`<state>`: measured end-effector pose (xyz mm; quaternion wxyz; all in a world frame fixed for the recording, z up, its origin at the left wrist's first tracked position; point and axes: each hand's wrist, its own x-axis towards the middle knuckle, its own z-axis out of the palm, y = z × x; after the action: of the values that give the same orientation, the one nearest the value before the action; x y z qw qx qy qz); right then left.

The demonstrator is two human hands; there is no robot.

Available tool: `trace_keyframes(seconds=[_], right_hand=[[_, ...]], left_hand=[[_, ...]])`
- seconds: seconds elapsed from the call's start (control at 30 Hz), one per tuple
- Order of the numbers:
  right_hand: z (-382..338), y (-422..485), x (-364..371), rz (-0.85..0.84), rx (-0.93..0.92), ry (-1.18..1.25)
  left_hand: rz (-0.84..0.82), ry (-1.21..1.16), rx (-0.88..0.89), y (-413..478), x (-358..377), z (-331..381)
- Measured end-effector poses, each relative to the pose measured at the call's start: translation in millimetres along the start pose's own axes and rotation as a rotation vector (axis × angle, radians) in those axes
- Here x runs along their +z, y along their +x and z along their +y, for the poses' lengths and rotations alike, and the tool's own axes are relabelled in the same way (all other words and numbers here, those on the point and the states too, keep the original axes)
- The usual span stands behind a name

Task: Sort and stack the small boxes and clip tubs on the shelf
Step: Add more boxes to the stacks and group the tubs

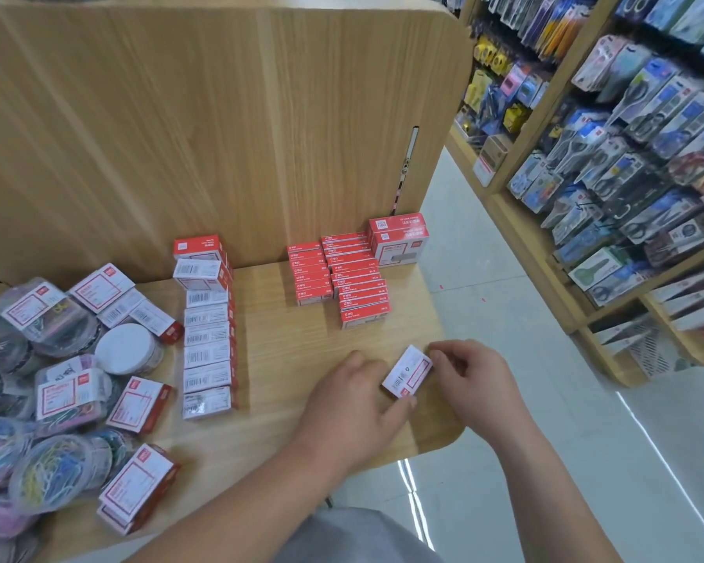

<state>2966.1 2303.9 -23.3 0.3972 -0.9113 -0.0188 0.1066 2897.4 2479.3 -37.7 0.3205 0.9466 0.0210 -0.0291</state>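
- The wooden shelf [285,359] carries everything, with a tall panel rising along its back edge; its middle lies bare between the sorted goods.
- The clip tubs [53,473] lie in a loose heap along the left edge, tipped at all angles, with a few loose boxes [139,404] mixed in among them. This part looks unsorted.
- A row of boxes [207,331], barcode side up, runs from the back edge towards the front, just right of the heap.
- The red stacks [354,286] stand in neat columns near the back right corner, beside two larger boxes [399,241] piled in the corner itself.
- The small box [408,371] is at the front right corner, tilted, white label up. I cannot tell whether it touches the shelf.
- The left hand [350,408] holds the box's near end, fingers curled round it.
- The right hand [472,379] pinches the box's far end between thumb and fingertips.
- Step in hand, as I judge it: checking or turning one box before it joins a stack.
- The next move calls for matching its kind to the right column, then setting it down square so the stack stays true.
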Motion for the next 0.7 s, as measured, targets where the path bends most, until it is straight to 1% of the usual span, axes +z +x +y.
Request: trace_keyframes(seconds=[0.1,0.17,0.23,0.3,0.37,0.43,0.47,0.53,0.6,0.63,0.7], right_hand=[[3,-9,3,-0.099,-0.04,0.001],[5,-13,5,-0.143,-0.074,0.018],[5,-16,6,-0.16,-0.112,0.078],[1,-16,9,-0.158,-0.151,0.144],[-5,-10,13,-0.147,-0.164,0.147],[-10,-1,18,-0.126,-0.164,0.108],[-12,5,20,-0.104,-0.147,0.092],[-16,15,22,-0.066,-0.09,0.061],[-21,21,25,-0.07,-0.058,0.04],[-23,23,26,-0.078,-0.058,0.032],[-28,23,29,-0.081,-0.075,0.019]], left_hand=[[-0.078,0.119,0.004,4,1,7],[-0.068,0.182,0.053,3,0,8],[-0.02,0.107,0.113,1,-4,4],[0.022,-0.052,0.164,1,-13,-3],[0.047,-0.118,0.17,5,-21,-11],[0.1,-0.146,0.103,9,-25,-18],[0.134,-0.179,0.027,11,-26,-24],[0.149,-0.332,-0.165,14,-25,-36],[0.116,-0.509,-0.302,15,-24,-44],[0.101,-0.564,-0.33,15,-23,-46],[0.096,-0.576,-0.292,16,-23,-45]])
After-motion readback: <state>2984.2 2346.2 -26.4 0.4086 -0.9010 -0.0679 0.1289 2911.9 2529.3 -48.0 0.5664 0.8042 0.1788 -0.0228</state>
